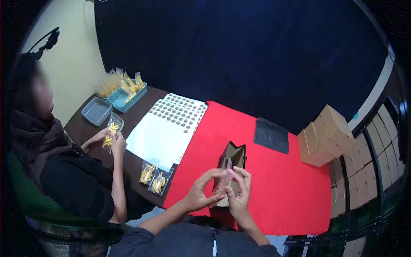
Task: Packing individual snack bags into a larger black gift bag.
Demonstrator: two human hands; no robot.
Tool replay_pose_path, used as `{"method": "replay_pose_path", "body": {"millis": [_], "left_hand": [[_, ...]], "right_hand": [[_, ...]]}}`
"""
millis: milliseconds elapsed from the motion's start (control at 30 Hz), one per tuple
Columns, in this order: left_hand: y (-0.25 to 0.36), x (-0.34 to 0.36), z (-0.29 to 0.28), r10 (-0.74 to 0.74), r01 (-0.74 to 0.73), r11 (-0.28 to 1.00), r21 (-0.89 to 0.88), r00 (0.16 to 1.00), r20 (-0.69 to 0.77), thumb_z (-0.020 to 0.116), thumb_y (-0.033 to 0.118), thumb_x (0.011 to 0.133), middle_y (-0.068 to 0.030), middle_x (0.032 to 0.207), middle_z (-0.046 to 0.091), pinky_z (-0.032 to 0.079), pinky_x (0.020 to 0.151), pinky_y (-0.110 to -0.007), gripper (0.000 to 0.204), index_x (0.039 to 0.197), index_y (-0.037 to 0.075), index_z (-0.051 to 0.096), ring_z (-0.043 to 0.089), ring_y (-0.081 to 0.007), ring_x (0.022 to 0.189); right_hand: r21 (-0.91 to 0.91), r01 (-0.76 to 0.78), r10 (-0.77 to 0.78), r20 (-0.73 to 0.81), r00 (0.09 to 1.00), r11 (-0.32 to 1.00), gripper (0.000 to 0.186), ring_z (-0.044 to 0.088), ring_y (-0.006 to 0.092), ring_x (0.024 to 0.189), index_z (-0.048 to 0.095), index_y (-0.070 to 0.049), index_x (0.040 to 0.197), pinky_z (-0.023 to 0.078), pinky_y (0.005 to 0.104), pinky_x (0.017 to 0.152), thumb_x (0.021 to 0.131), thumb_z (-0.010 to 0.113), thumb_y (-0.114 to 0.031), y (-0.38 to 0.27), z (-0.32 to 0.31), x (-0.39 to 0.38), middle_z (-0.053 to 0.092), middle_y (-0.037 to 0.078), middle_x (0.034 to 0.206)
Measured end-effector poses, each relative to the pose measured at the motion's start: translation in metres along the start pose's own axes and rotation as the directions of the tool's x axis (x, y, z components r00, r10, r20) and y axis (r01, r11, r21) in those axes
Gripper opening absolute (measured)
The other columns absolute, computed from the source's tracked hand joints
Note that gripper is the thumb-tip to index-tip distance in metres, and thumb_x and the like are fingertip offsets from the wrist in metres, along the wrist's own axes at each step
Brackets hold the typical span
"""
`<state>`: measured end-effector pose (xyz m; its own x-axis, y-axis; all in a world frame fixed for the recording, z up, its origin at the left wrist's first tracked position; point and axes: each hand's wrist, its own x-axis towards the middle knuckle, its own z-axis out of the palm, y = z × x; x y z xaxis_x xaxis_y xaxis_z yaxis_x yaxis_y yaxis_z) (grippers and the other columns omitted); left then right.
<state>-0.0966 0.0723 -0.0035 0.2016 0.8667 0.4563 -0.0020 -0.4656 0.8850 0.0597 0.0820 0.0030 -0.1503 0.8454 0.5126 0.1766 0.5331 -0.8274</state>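
Looks like a small packing workshop to me, probably snacks. There's a long tabletop with clear bags of yellow sticks, a teal basket with more bags and white sheets with rows of little brown prints. Plain cardboard boxes are stacked at one end, racks beside them hold loads more, and a co-worker is handling a bag too.

Pkt blurred & bag partly hidden bhd L hand & R hand.
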Motion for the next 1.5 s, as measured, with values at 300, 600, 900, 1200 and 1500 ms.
{"method": "replay_pose_path", "body": {"millis": [300,600,900,1200,1500], "left_hand": [[-0.017,0.006,0.010,0.116,-0.117,0.993,0.016,0.992,0.060,0.058,0.017,0.087,-0.0101,0.094,0.067,0.036,0.100,-0.047,0.019,0.100,0.004,0.064,0.063,-0.0215,0.096],[-0.021,-0.004,-0.005,-0.154,0.164,0.985,-0.051,0.976,0.156,0.046,0.017,0.093,-0.0144,0.100,0.066,0.046,0.081,-0.030,0.027,0.109,-0.001,0.060,0.063,-0.0188,0.093],[-0.022,0.008,-0.005,-0.052,0.056,0.984,-0.167,0.998,0.027,0.043,0.022,0.095,-0.0130,0.116,0.058,0.040,0.095,-0.034,0.036,0.125,0.002,0.049,0.055,-0.0205,0.105],[-0.001,0.020,0.009,0.048,-0.049,0.998,0.050,0.999,0.019,0.070,0.024,0.078,-0.0129,0.139,0.037,0.030,0.104,-0.040,0.069,0.134,0.007,0.035,0.036,-0.0252,0.128],[-0.015,0.004,0.002,-0.149,0.147,0.987,-0.065,0.988,-0.032,0.060,0.021,0.087,-0.0118,0.097,0.067,0.034,0.101,-0.045,0.021,0.092,0.002,0.064,0.062,-0.0220,0.096]], "right_hand": [[0.351,-0.169,0.168,0.034,0.985,0.921,0.026,0.059,0.0229,0.090,0.066,0.001,0.097,0.043,0.0336,0.085,0.074,0.071,-0.008,0.022,-0.017,-0.007,0.065,0.012,0.091],[0.352,-0.428,0.227,0.489,0.842,0.832,0.040,0.043,0.0242,0.121,0.055,0.002,0.120,0.027,0.0377,0.103,0.095,0.044,-0.028,0.034,-0.045,-0.014,0.051,0.015,0.128],[0.313,-0.201,0.135,0.220,0.966,0.928,0.048,0.034,0.0259,0.129,0.050,0.003,0.124,0.021,0.0383,0.107,0.097,0.036,-0.034,0.016,-0.028,0.004,0.047,0.013,0.133],[0.129,0.086,-0.079,-0.059,0.995,0.988,0.054,0.049,0.0244,0.105,0.056,0.003,0.117,0.041,0.0365,0.088,0.093,0.041,-0.043,0.013,0.002,0.012,0.055,0.016,0.110],[0.102,-0.033,0.045,-0.113,0.993,0.994,0.028,0.053,0.0219,0.092,0.064,-0.003,0.095,0.042,0.0326,0.080,0.068,0.073,-0.003,0.018,-0.007,0.012,0.057,0.011,0.099]]}}
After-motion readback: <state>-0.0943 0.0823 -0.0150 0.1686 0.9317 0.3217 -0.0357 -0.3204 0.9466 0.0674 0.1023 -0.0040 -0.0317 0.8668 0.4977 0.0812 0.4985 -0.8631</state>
